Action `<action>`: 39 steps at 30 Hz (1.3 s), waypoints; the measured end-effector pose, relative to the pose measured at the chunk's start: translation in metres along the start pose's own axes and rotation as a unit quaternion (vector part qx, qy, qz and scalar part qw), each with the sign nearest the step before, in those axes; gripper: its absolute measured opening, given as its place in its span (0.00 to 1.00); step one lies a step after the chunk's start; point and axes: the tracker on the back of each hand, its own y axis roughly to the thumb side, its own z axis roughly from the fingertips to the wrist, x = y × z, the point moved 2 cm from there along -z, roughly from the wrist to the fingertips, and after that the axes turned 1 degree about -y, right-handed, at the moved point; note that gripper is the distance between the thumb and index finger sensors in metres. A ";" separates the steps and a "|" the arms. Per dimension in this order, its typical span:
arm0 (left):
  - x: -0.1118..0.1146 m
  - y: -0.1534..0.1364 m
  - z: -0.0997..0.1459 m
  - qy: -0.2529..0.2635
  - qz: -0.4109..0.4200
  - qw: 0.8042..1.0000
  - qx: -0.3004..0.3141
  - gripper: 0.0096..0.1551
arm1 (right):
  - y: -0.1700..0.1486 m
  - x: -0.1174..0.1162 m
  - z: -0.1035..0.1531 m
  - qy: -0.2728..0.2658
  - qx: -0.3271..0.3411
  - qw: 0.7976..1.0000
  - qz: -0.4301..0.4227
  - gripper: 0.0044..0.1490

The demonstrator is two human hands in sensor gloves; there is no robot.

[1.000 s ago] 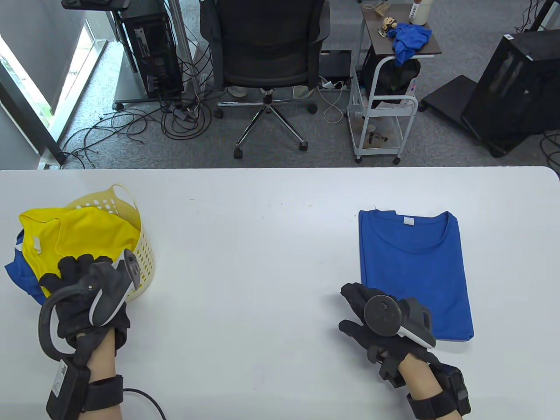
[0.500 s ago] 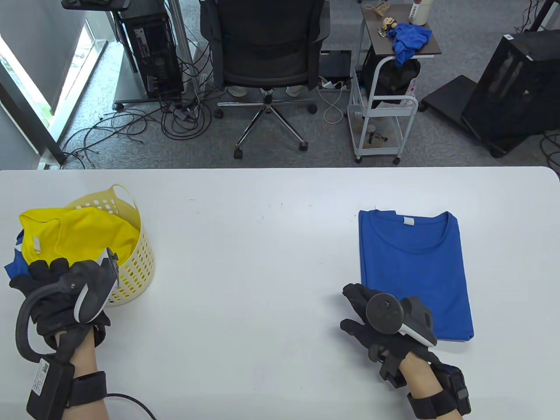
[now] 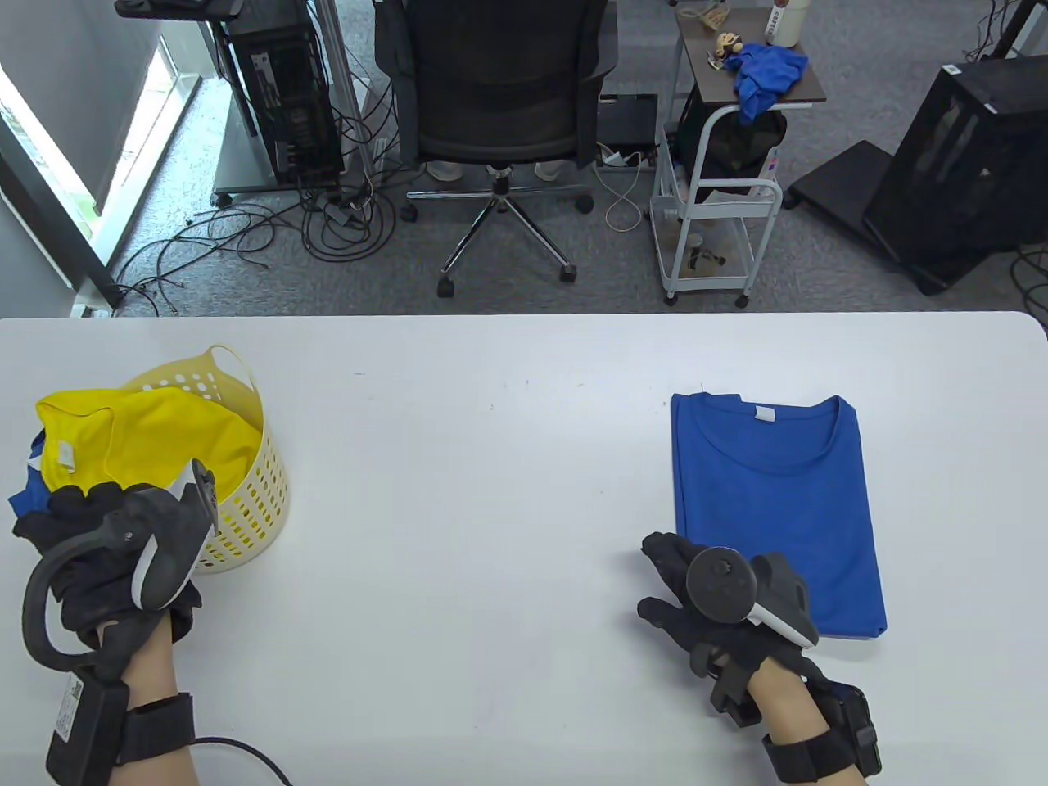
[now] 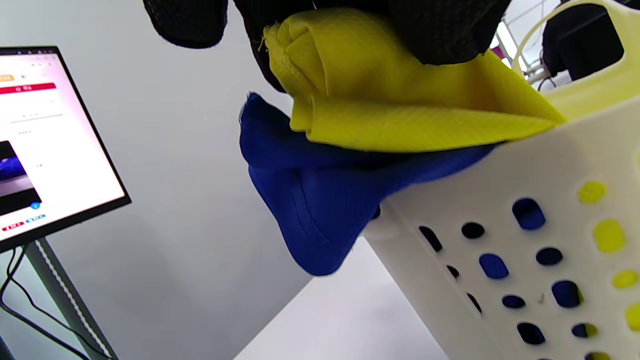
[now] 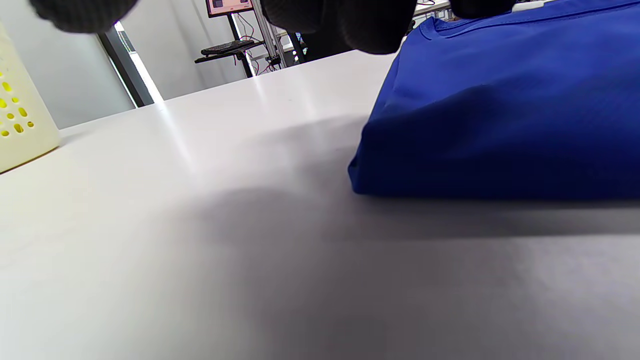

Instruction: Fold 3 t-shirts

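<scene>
White table (image 3: 491,491) in an office, chair and cabling behind. At far left we see the perforated basket (image 3: 258,483) with the yellow t-shirt (image 3: 147,442) on top and a dark blue shirt (image 4: 310,210) spilling under it. Our left hand (image 3: 115,548) sits at the near rim, fingers closed on a fold of yellow cloth. Our right hand (image 3: 720,598) is well apart, loosely open, holding nothing, beside the folded blue t-shirt (image 3: 774,508), whose long axis runs away from us. We judge the yellow shirt must travel rightward to centre.
</scene>
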 end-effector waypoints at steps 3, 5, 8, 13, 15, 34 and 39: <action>-0.017 0.000 0.004 0.030 0.014 0.999 -0.002 0.22 | 0.000 0.000 0.000 0.000 0.000 1.000 -0.001 0.47; -0.031 0.001 0.008 0.046 0.040 0.998 0.004 0.22 | 0.000 0.000 0.000 0.000 0.000 1.000 -0.001 0.47; -0.059 0.007 0.017 0.058 0.093 0.994 0.025 0.22 | -0.001 0.000 0.000 -0.001 0.001 1.000 -0.003 0.47; -0.111 0.025 0.037 0.103 0.131 0.984 0.067 0.22 | -0.001 0.001 0.000 -0.004 0.002 1.000 -0.006 0.47; -0.134 0.034 0.048 0.122 0.146 0.978 0.086 0.22 | -0.002 0.002 0.000 -0.006 0.003 1.000 -0.009 0.47; -0.277 0.134 0.165 0.242 0.218 0.910 0.257 0.22 | -0.005 0.003 0.002 -0.011 0.003 1.000 -0.017 0.47; -0.290 0.172 0.208 0.255 0.247 0.874 0.331 0.22 | -0.005 0.002 0.002 -0.011 0.004 1.000 -0.017 0.47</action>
